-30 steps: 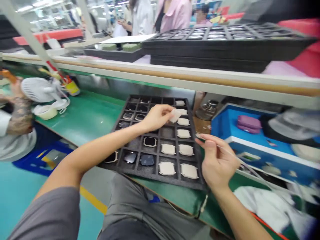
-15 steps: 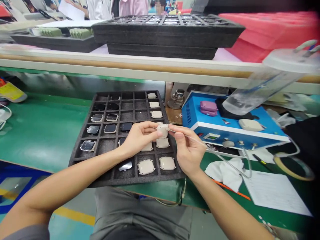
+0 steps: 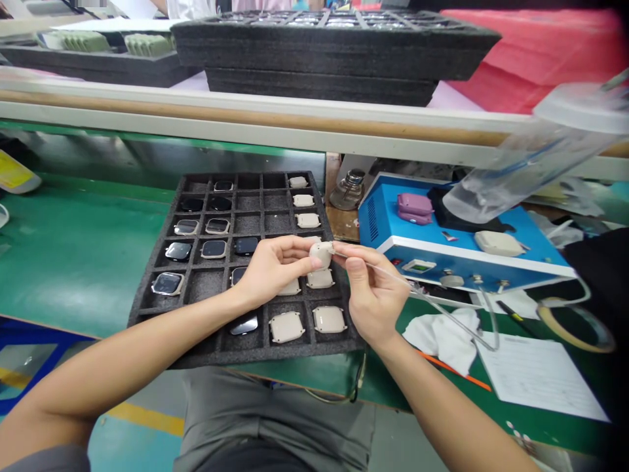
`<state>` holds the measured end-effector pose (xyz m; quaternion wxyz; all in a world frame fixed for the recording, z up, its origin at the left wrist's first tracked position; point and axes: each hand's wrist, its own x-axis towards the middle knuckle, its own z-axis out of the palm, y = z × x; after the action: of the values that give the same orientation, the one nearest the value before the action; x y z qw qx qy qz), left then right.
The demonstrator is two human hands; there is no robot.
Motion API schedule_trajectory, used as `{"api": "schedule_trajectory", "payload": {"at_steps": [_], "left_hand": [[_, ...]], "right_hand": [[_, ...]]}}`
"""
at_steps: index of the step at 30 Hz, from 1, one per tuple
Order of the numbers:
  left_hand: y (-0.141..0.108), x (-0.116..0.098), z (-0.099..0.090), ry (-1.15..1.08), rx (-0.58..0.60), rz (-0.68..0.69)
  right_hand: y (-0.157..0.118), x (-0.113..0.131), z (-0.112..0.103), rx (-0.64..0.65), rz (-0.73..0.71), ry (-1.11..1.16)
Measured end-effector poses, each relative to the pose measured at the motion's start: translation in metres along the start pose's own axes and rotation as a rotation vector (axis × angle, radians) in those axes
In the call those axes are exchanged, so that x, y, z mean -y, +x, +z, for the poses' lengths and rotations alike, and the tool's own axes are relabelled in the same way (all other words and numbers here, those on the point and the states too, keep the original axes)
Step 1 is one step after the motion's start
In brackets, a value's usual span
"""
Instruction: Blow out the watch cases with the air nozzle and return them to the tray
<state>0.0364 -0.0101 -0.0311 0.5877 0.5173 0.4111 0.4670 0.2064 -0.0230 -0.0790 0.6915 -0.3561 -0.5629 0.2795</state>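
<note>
Pinched between the thumb and fingers of my left hand (image 3: 268, 272) is a beige watch case (image 3: 322, 255), tilted up above a black foam tray (image 3: 206, 354). My right hand (image 3: 376, 298) grips the end of a thin clear tube (image 3: 445, 320), its tip at the case's upper right edge; the tip itself is too small to make out. Below both hands, the tray's compartments hold beige cases such as this one (image 3: 287, 326) in the right columns. Dark-faced watch bodies, one of them here (image 3: 168, 283), lie in the left columns. My left hand hides some of the compartments.
Right of the tray stands a blue control box (image 3: 476, 278) with a purple case (image 3: 414, 208) and a clear cylinder (image 3: 521, 157) on top. A glass bottle (image 3: 351, 189), white cloth (image 3: 449, 344) and paper sheet (image 3: 543, 373) lie around it. Stacked foam trays (image 3: 324, 65) sit on the shelf.
The view has shifted slightly, so the shelf sits a little higher in the picture. The beige case has tipped slightly in my left hand, and the tube end stays at its edge.
</note>
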Motion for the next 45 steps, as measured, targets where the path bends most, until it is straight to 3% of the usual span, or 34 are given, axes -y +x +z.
{"api": "schedule_trajectory", "payload": {"at_steps": [45], "left_hand": [[0.002, -0.0026, -0.0023, 0.135, -0.002, 0.102]], "right_hand": [[0.0046, 0.0005, 0.0018, 0.04, -0.029, 0.022]]}}
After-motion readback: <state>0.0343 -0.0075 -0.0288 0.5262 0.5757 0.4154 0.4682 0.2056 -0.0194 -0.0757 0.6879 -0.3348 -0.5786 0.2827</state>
